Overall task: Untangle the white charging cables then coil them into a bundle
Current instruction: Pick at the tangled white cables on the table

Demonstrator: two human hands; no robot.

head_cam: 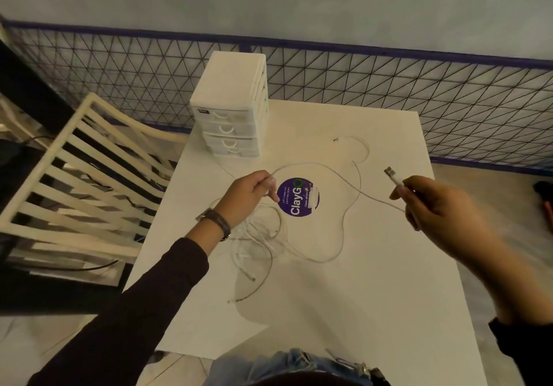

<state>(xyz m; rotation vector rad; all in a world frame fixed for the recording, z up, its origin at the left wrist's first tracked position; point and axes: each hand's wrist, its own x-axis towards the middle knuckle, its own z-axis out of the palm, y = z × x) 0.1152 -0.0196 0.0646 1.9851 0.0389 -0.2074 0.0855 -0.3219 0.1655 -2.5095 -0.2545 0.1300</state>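
light: dim, warm yellowish cast, falling from above (source out of view) | shadows: soft patch on the worktop (374, 310) beside the left arm | blur: right hand (431, 203) and forearm motion-smeared, left hand (251, 194) sharper | contrast: white cables (269, 236) faint on the pale surface | distortion: mesh fence (449, 95) bows toward the edges

Only one camera here, a wide-angle worn on the person's head, looking forward and steeply down at the white table (374, 295). It sits close, about over the near edge, so the lap (293, 364) fills the bottom of the frame, with the left hand (251, 194) and right hand (431, 203) mid-frame. Far side catches the mesh fence (419, 92) and wall (299, 2), slatted chair (74, 176) at left.
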